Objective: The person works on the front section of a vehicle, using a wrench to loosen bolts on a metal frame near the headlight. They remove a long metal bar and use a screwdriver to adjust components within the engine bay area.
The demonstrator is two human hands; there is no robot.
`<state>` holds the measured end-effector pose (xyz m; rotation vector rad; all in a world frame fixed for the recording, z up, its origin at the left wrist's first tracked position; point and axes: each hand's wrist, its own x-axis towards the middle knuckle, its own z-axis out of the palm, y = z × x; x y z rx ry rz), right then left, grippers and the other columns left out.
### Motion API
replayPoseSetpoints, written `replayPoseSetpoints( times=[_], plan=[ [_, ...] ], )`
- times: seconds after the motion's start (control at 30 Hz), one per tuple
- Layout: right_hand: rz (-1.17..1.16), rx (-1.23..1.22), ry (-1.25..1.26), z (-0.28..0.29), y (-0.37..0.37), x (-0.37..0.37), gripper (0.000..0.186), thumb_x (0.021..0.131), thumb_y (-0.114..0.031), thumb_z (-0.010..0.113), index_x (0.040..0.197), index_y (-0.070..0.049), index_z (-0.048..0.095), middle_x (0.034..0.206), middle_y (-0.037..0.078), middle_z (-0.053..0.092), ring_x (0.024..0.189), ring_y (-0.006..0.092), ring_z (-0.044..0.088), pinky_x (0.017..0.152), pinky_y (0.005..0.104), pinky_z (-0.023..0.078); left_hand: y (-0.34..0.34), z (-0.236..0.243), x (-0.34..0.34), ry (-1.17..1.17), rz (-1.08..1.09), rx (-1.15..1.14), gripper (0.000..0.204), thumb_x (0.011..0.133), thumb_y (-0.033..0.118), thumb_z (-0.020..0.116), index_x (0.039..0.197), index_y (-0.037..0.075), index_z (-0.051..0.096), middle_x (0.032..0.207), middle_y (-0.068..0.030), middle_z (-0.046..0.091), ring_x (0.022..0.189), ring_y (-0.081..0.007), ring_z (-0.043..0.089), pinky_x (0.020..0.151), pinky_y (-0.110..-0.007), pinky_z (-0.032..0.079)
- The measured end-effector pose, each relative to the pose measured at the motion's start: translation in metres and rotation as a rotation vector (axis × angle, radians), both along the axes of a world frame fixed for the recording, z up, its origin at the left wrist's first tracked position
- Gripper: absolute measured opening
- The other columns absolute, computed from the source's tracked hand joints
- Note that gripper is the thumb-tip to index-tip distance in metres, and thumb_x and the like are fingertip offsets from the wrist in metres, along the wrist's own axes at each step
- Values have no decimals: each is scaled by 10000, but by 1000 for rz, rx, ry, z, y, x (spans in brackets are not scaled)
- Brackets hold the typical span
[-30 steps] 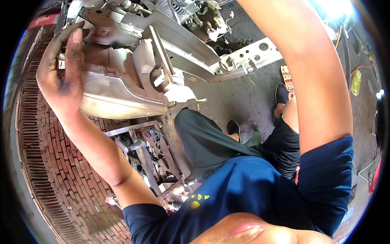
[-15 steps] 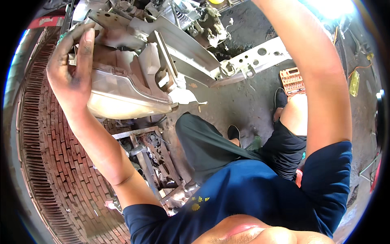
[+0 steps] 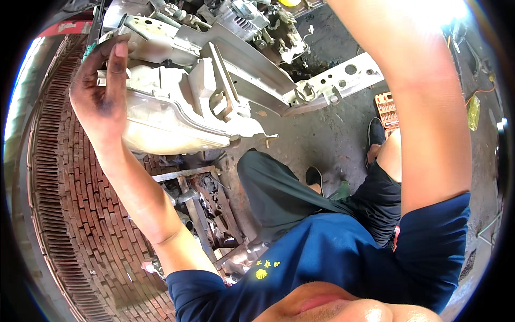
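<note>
My left hand [image 3: 102, 88], smudged with dark grease, is raised beside a car headlight [image 3: 174, 121] at the upper left. Its fingers are bent at the top and stand apart from the upright thumb, and I see nothing held between them. Whether the fingertips touch the metal behind them I cannot tell. The headlight has a pale, cloudy lens and is fixed at the front corner of a partly stripped car body. My right forearm [image 3: 407, 59] reaches up past the top edge, so the right hand is out of the picture.
A perforated metal crossbar [image 3: 335, 80] runs right from the headlight, with engine parts [image 3: 244, 21] behind it. An orange socket set case [image 3: 386, 110] lies near my shoe. Below the headlight is a frame with scrap parts [image 3: 206, 198]; brick paving [image 3: 102, 214] spreads at left.
The whole view has shifted slightly, and the headlight and metal look brighter. My left hand stays beside the headlight in much the same pose.
</note>
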<state>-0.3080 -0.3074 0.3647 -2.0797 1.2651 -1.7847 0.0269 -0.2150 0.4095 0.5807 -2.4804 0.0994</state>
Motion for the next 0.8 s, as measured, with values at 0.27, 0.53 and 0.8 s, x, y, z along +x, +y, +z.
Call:
replayPoseSetpoints(
  times=[0.27,0.53,0.8],
  plan=[
    [-461,-200,270,-50,-17,-43,337,850,-333,753,986,-27,788,949,238,769,863,400,747,791,465,591,-2,-3,-27,85,-113,-16,211,1017,162,734,1113,-18,787,972,-79,786,910,-127,704,839,-271,537],
    [171,180,-768,-167,50,-26,247,936,-248,784,974,-4,787,799,98,728,705,142,636,648,354,511,2,-6,-28,55,-114,-57,195,1011,108,719,1142,-26,773,1035,-92,785,960,-143,715,909,-288,547],
    [218,68,-942,-185,19,-41,281,993,-249,673,917,11,748,772,141,734,651,192,674,572,381,516,1,-10,-46,36,-143,-56,190,1011,110,719,1139,-19,774,1044,-94,785,988,-144,709,930,-301,542]
  ],
)
